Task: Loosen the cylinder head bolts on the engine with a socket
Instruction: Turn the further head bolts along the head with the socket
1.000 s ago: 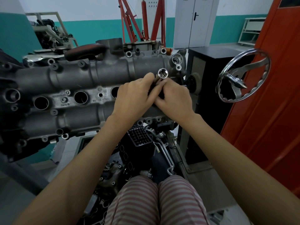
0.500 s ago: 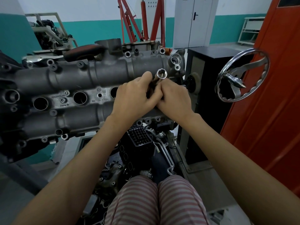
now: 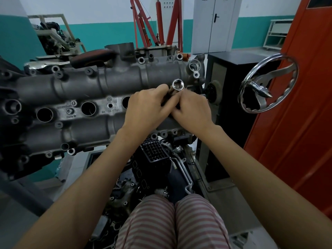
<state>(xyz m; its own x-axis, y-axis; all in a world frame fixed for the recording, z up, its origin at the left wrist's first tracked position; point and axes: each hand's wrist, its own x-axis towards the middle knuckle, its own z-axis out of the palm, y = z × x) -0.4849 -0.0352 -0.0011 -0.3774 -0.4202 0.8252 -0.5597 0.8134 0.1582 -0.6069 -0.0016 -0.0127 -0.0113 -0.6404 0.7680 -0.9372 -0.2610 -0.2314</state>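
I am holding a socket up in front of the engine, near its right end, with both hands meeting around the tool below it. The socket is a short, bright steel cylinder, polished and round outside, with its open mouth facing me and showing a dark faceted bore. It is sitting on a duller metal shank that is disappearing between my fingers.

My left hand is curling over the shank from the left, thumb and forefinger pinching it just under the socket. My right hand is closing in from the right, fingers curled and pressed against those of the left; what exactly they are gripping I cannot tell, because the knuckles are hiding it.

Behind my hands the engine is stretching leftward as a rough, grey cast-aluminium body: two long rounded barrels with a flat strip between them, pierced by a row of deep round holes. Small bolt heads and bosses are dotting its edges.

To the right, a chromed handwheel with a scalloped rim is standing in front of an orange panel. My striped trousers are showing at the bottom.
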